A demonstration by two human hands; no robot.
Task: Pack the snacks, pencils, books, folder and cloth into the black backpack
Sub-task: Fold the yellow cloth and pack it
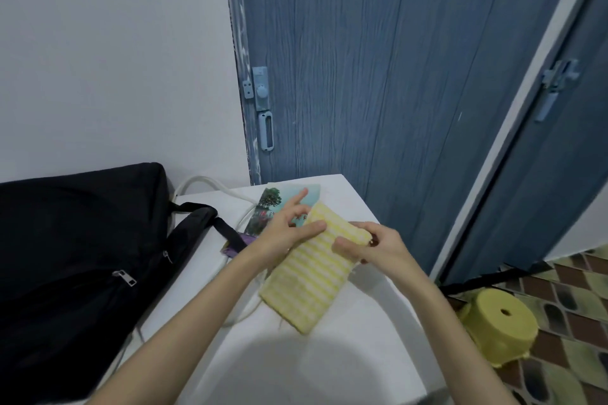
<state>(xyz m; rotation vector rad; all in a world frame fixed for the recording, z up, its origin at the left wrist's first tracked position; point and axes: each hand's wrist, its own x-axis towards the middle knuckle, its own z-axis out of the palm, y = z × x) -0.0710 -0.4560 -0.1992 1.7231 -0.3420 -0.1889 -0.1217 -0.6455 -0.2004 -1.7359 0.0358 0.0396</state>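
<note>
Hands meet over the yellow-and-white striped cloth point(312, 276), which lies folded on the white table point(329, 365) toward its far right corner, its near end close to the table's middle. Both forearms reach in from the near edge and converge on it. The left hand point(289, 227) comes from the left with the wrist raised; its thumb lies flat across the cloth's upper left part, pressing it, while the index finger points away toward the far edge and the other fingers point(301, 199) are loosely bent above a book. The right hand point(368, 248) sits at the cloth's far right end, palm down, its fingers curled over that end and its thumb laid on the striped top, so it pinches the fold.

Under the far end of the cloth lies a book point(268, 207) with a tree picture on its cover, near the far edge of the table. A purple item point(235, 245) peeks out beside it, partly under a black strap point(197, 223). The black backpack point(75, 256) lies along the table's left edge, a zipper pull point(125, 277) showing on its side. White tubing point(210, 186) curves behind the strap at the far left corner.

Off the right edge, a yellow stool point(500, 325) stands on patterned floor tiles point(575, 289) before blue doors point(378, 59).
</note>
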